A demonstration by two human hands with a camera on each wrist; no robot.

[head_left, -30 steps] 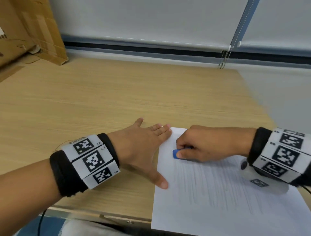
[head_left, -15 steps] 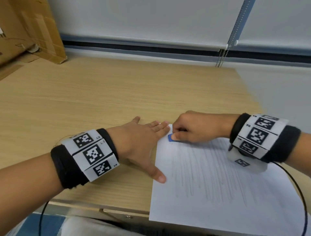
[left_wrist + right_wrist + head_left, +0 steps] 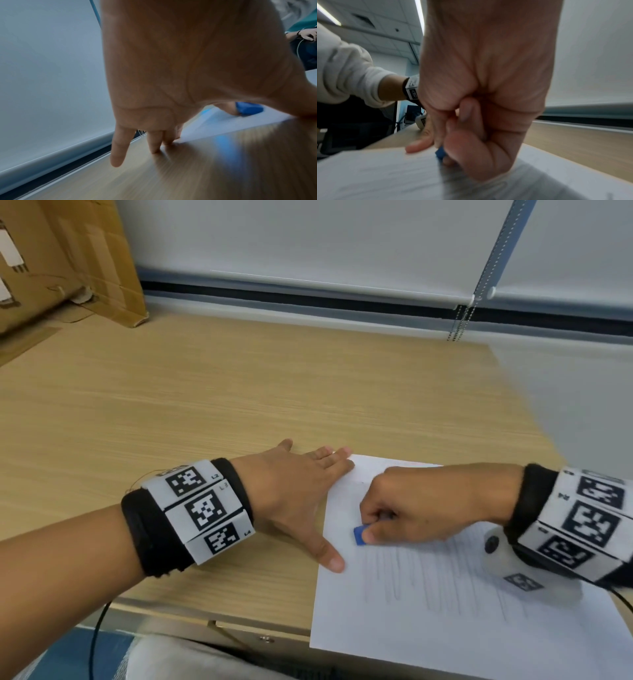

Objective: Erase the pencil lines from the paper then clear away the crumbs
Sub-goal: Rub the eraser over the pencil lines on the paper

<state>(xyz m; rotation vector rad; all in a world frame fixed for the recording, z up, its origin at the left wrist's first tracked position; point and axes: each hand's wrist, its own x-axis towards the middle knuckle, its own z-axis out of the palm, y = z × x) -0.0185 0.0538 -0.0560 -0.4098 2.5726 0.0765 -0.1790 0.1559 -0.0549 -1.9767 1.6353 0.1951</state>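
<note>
A white sheet of paper (image 3: pixel 445 618) with faint vertical pencil lines lies at the desk's front right corner. My right hand (image 3: pixel 404 508) pinches a small blue eraser (image 3: pixel 359 535) and presses it onto the sheet near its left edge; the eraser (image 3: pixel 249 108) also shows in the left wrist view and the eraser (image 3: pixel 440 152) in the right wrist view. My left hand (image 3: pixel 301 491) lies flat with straight fingers, thumb tip (image 3: pixel 334 561) and fingertips on the paper's left edge, palm over the wood. No crumbs can be made out.
The wooden desk (image 3: pixel 239 405) stretches away to the left and back. A cardboard box (image 3: pixel 61 261) stands at the far left corner. A blind's bead chain (image 3: pixel 459 320) hangs at the back wall. The paper overhangs the desk's front edge.
My right hand with the eraser slid up the sheet toward its top edge, then came back down toward me. The left hand stayed pressing the paper's edge.
</note>
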